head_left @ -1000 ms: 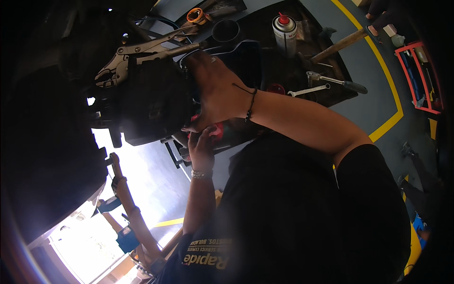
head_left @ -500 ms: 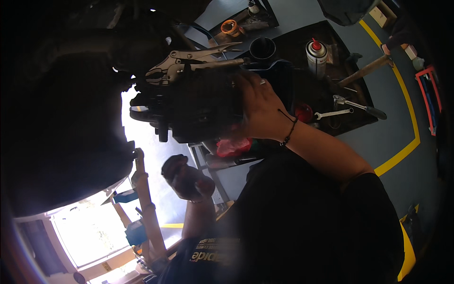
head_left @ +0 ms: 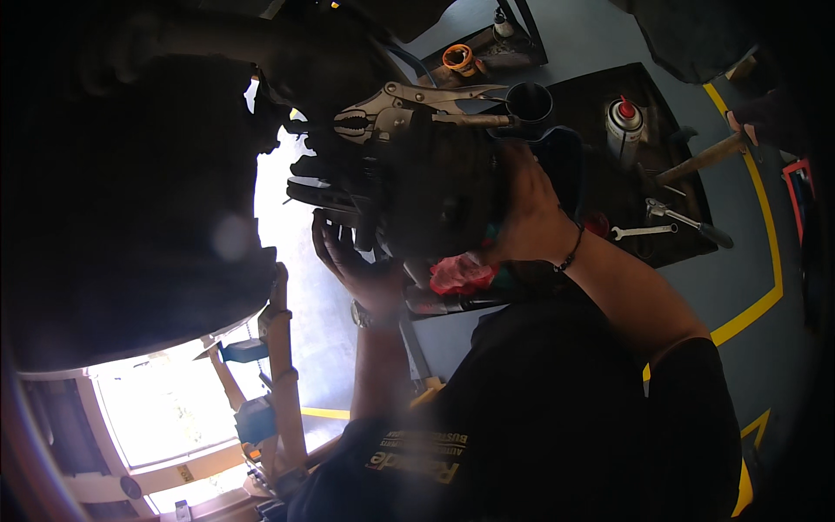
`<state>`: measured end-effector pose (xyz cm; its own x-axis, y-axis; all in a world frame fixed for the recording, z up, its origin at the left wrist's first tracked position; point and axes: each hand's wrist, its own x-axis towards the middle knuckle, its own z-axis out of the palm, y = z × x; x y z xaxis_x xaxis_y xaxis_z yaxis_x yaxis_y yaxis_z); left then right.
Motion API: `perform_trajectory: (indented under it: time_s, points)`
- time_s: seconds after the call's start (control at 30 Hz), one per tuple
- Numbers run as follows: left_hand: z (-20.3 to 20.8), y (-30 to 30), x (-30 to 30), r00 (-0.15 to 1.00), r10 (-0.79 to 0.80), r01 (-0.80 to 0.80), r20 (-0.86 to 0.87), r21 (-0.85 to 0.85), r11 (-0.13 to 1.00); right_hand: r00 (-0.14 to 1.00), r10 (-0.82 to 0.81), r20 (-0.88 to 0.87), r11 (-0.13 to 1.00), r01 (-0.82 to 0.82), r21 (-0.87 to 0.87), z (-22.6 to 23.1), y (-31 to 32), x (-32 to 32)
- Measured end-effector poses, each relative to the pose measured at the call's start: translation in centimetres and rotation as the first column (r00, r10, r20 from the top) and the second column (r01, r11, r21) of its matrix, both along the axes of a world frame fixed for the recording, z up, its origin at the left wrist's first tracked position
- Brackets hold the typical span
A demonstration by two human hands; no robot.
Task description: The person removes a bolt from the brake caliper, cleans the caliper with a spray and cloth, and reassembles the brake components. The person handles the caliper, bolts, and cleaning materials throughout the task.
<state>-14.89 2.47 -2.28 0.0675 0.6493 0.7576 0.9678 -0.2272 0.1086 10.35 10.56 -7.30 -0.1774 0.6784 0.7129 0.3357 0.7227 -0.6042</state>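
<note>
A dark brake caliper [head_left: 426, 187] hangs in front of me beside a large dark round part at the left. Above it, metal locking pliers [head_left: 417, 106] lie across with their jaws toward the left. My right hand [head_left: 532, 209] grips the caliper's right side, fingertips lost in shadow. From below, my left hand [head_left: 361, 270] curls its fingers against the lower left edge of the caliper, near a flat, plate-like piece [head_left: 322, 193]. Much of the caliper is too dark to make out.
Right of the caliper, a black tray [head_left: 644, 87] bears a spray can [head_left: 624, 130] with a red cap, a hammer [head_left: 704, 157], a ratchet [head_left: 687, 219] and a wrench [head_left: 644, 231]. A red cloth [head_left: 461, 274] lies beneath. A dark cup [head_left: 529, 104] stands near the pliers.
My left hand has risen from below, where it was apart, to the caliper's lower edge. My right hand stays on the caliper. The whole view has shifted, so things sit further right.
</note>
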Motion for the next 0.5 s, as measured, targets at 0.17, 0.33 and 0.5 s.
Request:
perform_trajectory:
  time_s: [0.17, 0.33, 0.5]
  points:
    - [-1.1, 1.0, -0.7, 0.997, 0.050, -0.043, -0.062, 0.109, 0.993, 0.989, 0.131, -0.069, 0.991, -0.131, 0.006, -0.7, 1.1, 0.1]
    - [-1.2, 1.5, -0.4, 0.983, 0.082, -0.054, -0.165, 0.170, 0.984, 0.992, 0.128, -0.001, 0.990, -0.128, 0.065, -0.9, 1.8, 0.4]
    - [-0.9, 0.7, -0.4, 0.993, -0.018, 0.030, -0.119, 0.104, 0.994, 0.994, 0.021, 0.106, 0.999, -0.025, 0.041, -0.3, 0.6, 1.0]
